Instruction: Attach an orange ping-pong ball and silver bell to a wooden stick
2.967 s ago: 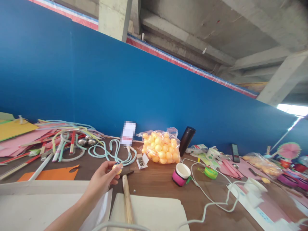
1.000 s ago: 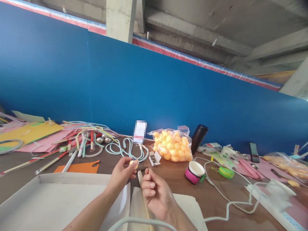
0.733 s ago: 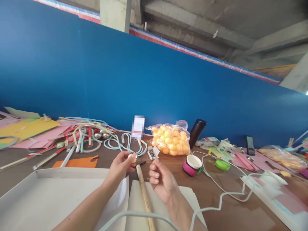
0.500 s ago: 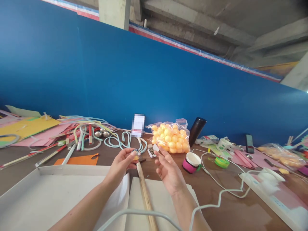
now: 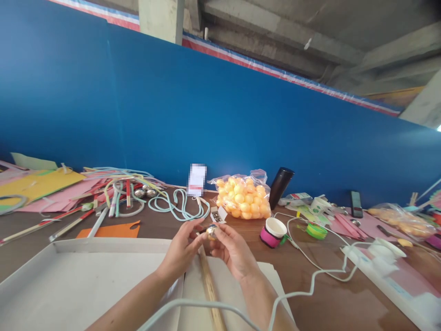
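Observation:
A small shiny silver ball (image 5: 211, 231) is pinched between the fingertips of both my hands, above the middle of the table. My left hand (image 5: 182, 250) grips it from the left with thumb and fingers. From the right, my right hand (image 5: 237, 255) closes thumb and fingertips on it. Below the hands a wooden stick (image 5: 209, 285) lies lengthwise over white card (image 5: 237, 276). Just beyond the fingers stands a small open box (image 5: 222, 214) of tiny metal pieces. The far side of the ball is hidden.
A bag of orange balls (image 5: 243, 197) sits at the back, beside a black cylinder (image 5: 280, 186). A pink-banded cup (image 5: 273, 233) and a white cable (image 5: 312, 280) are at right. A white tray (image 5: 113, 246), coloured paper (image 5: 37, 184) and cords (image 5: 179, 204) occupy the left.
My right hand, open and apart from the ball before, has moved left and closed on it. The left hand has brought the ball slightly right.

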Action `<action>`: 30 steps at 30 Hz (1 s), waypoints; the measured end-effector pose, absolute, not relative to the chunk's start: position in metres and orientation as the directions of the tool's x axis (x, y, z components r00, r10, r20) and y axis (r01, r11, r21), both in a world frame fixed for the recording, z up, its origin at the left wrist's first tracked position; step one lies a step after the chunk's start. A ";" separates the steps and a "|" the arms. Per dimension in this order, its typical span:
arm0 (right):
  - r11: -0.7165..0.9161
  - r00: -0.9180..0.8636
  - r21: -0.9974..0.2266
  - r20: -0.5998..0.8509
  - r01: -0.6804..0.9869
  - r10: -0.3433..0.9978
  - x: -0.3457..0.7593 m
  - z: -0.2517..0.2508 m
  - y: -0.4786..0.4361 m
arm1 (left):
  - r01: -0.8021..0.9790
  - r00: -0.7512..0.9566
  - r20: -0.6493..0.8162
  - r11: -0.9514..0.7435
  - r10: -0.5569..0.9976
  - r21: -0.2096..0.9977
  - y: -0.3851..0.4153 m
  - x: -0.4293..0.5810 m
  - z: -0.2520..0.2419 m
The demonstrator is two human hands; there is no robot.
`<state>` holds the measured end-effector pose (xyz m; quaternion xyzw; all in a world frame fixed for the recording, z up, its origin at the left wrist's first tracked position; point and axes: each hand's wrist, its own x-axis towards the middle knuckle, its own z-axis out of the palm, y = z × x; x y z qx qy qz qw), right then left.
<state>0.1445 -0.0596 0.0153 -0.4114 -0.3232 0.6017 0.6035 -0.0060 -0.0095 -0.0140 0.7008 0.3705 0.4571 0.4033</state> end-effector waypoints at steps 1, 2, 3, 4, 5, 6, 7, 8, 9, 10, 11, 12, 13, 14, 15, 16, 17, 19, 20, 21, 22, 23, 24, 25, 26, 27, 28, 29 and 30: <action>-0.037 0.116 -0.883 -0.103 -0.468 0.988 0.148 0.016 -0.059 | 0.211 0.295 0.363 -0.430 0.884 0.878 -0.010 -0.005 -0.016; -0.009 0.162 -0.882 -0.097 -0.472 0.982 0.151 0.016 -0.058 | 0.285 0.305 0.384 -0.468 0.872 0.836 -0.010 -0.004 -0.017; 0.019 0.204 -0.880 -0.089 -0.474 0.975 0.154 0.017 -0.057 | 0.363 0.339 0.401 -0.512 0.851 0.778 -0.011 -0.002 -0.018; 0.045 0.238 -0.879 -0.080 -0.475 0.968 0.156 0.017 -0.057 | 0.435 0.389 0.409 -0.555 0.826 0.709 -0.013 0.001 -0.020; 0.065 0.263 -0.877 -0.071 -0.476 0.962 0.158 0.017 -0.057 | 0.491 0.441 0.403 -0.592 0.802 0.639 -0.015 0.004 -0.021; 0.080 0.276 -0.876 -0.063 -0.475 0.959 0.159 0.018 -0.057 | 0.533 0.487 0.385 -0.616 0.784 0.580 -0.016 0.008 -0.022; 0.087 0.278 -0.876 -0.056 -0.475 0.959 0.159 0.018 -0.057 | 0.570 0.509 0.365 -0.623 0.780 0.536 -0.018 0.011 -0.024; 0.087 0.273 -0.877 -0.052 -0.473 0.961 0.158 0.017 -0.057 | 0.607 0.506 0.352 -0.615 0.787 0.504 -0.019 0.015 -0.025; 0.080 0.258 -0.879 -0.050 -0.470 0.965 0.158 0.017 -0.057 | 0.639 0.489 0.346 -0.598 0.801 0.483 -0.019 0.018 -0.027; 0.071 0.246 -0.878 -0.055 -0.473 0.968 0.157 0.016 -0.057 | 0.660 0.475 0.339 -0.583 0.812 0.474 -0.019 0.021 -0.028; 0.065 0.241 -0.879 -0.058 -0.473 0.969 0.156 0.015 -0.058 | 0.670 0.468 0.328 -0.572 0.821 0.473 -0.018 0.024 -0.029; 0.065 0.239 -0.881 -0.055 -0.469 0.969 0.156 0.014 -0.058 | 0.679 0.462 0.318 -0.561 0.828 0.474 -0.018 0.026 -0.030; 0.072 0.233 -0.880 -0.045 -0.469 0.972 0.155 0.014 -0.058 | 0.690 0.454 0.307 -0.548 0.836 0.472 -0.017 0.027 -0.031; 0.074 0.231 -0.880 -0.041 -0.469 0.972 0.155 0.013 -0.058 | 0.701 0.448 0.296 -0.536 0.844 0.470 -0.017 0.029 -0.031; 0.074 0.229 -0.880 -0.041 -0.469 0.973 0.155 0.012 -0.058 | 0.712 0.442 0.286 -0.526 0.850 0.465 -0.016 0.030 -0.031; 0.071 0.225 -0.880 -0.042 -0.469 0.973 0.155 0.012 -0.059 | 0.720 0.437 0.278 -0.518 0.855 0.461 -0.016 0.030 -0.031; 0.064 0.221 -0.881 -0.047 -0.468 0.974 0.155 0.012 -0.059 | 0.728 0.435 0.273 -0.513 0.858 0.455 -0.016 0.031 -0.031; 0.046 0.212 -0.885 -0.061 -0.463 0.975 0.154 0.013 -0.061 | 0.738 0.434 0.269 -0.510 0.860 0.441 -0.016 0.033 -0.031; 0.037 0.209 -0.887 -0.068 -0.460 0.976 0.153 0.013 -0.061 | 0.741 0.437 0.270 -0.513 0.858 0.434 -0.016 0.033 -0.031; 0.028 0.208 -0.889 -0.076 -0.456 0.975 0.152 0.013 -0.061 | 0.742 0.440 0.271 -0.516 0.856 0.427 -0.016 0.034 -0.032; 0.021 0.209 -0.891 -0.083 -0.453 0.975 0.151 0.013 -0.061 | 0.743 0.442 0.271 -0.518 0.855 0.424 -0.016 0.034 -0.032; 0.015 0.205 -0.893 -0.087 -0.451 0.975 0.151 0.014 -0.061 | 0.739 0.444 0.272 -0.521 0.854 0.427 -0.015 0.035 -0.033; 0.011 0.198 -0.893 -0.088 -0.451 0.976 0.150 0.013 -0.061 | 0.731 0.445 0.275 -0.523 0.852 0.439 -0.014 0.034 -0.033; 0.011 0.191 -0.891 -0.086 -0.453 0.978 0.149 0.013 -0.060 | 0.718 0.439 0.283 -0.522 0.853 0.460 -0.014 0.033 -0.033; 0.013 0.184 -0.890 -0.080 -0.456 0.980 0.149 0.012 -0.060 | 0.702 0.428 0.289 -0.516 0.856 0.491 -0.013 0.032 -0.032; 0.018 0.179 -0.889 -0.073 -0.458 0.981 0.148 0.011 -0.060 | 0.680 0.412 0.291 -0.504 0.864 0.533 -0.013 0.029 -0.031; 0.022 0.175 -0.889 -0.066 -0.458 0.982 0.148 0.010 -0.059 | 0.651 0.392 0.290 -0.486 0.873 0.583 -0.013 0.026 -0.029; 0.024 0.175 -0.889 -0.063 -0.457 0.983 0.148 0.008 -0.059 | 0.618 0.374 0.282 -0.464 0.884 0.635 -0.013 0.022 -0.027; 0.024 0.178 -0.889 -0.064 -0.458 0.982 0.147 0.007 -0.058 | 0.578 0.359 0.268 -0.439 0.894 0.688 -0.014 0.018 -0.024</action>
